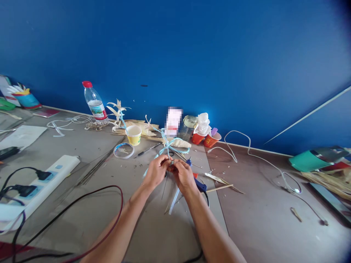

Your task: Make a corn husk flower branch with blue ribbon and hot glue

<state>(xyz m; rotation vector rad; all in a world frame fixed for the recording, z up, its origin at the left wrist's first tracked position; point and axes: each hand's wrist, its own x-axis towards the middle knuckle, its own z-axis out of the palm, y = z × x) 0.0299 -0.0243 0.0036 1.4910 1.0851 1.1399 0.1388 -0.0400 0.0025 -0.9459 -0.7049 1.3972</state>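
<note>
My left hand (157, 171) and my right hand (183, 176) meet over the middle of the grey table (246, 204), fingers pinched together on a small craft piece of light blue strips (168, 145) that loops up and away from them. Both hands are closed on the piece at its base. Under my right hand lies a blue glue gun (199, 184) with an orange trigger. A pale strip (173, 201) and thin sticks lie on the table just below the hands.
A white power strip (41, 184) with black plugs and red and black cables sits at left. A water bottle (94, 102), yellow cup (134, 134), tape roll (123, 150), jar and red cups line the blue wall. White cable (248, 146) trails right.
</note>
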